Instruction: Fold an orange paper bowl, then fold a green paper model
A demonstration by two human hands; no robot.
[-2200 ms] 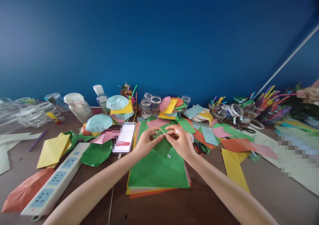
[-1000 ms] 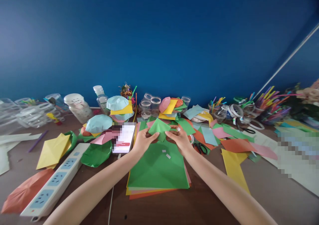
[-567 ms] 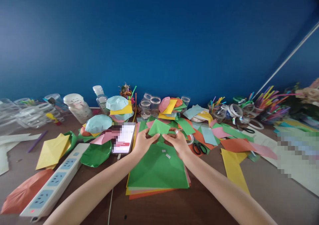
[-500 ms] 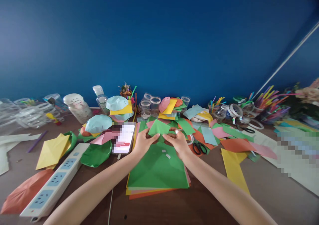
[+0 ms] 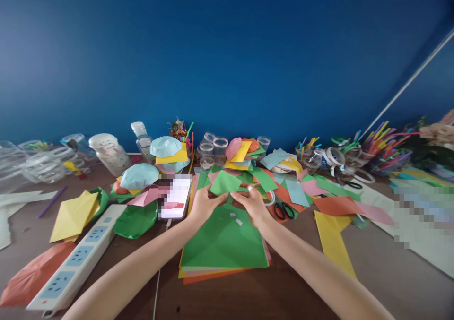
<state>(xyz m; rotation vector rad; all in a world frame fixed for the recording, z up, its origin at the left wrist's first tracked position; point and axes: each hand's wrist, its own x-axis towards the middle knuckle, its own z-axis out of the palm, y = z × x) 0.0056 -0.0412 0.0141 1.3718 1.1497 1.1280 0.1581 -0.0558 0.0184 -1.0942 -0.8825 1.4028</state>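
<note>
My left hand and my right hand both pinch a folded piece of green paper along its near edge, just above a stack of coloured paper sheets. The fold's far corner points away from me. A green sheet tops the stack, and two small white tape scraps lie on it near my hands. A white strip is wrapped round a finger of my right hand.
A tape roll and black-handled scissors lie right of my right hand. A phone with a pixelated screen sits left of my left hand. Further out are a white power strip, paper scraps, folded paper shapes and transparent jars against the blue wall.
The green paper has gone from a small fold pressed between my fingers to a wider folded piece held up above the stack. My hands have spread apart, and white tape scraps now show on the stack.
</note>
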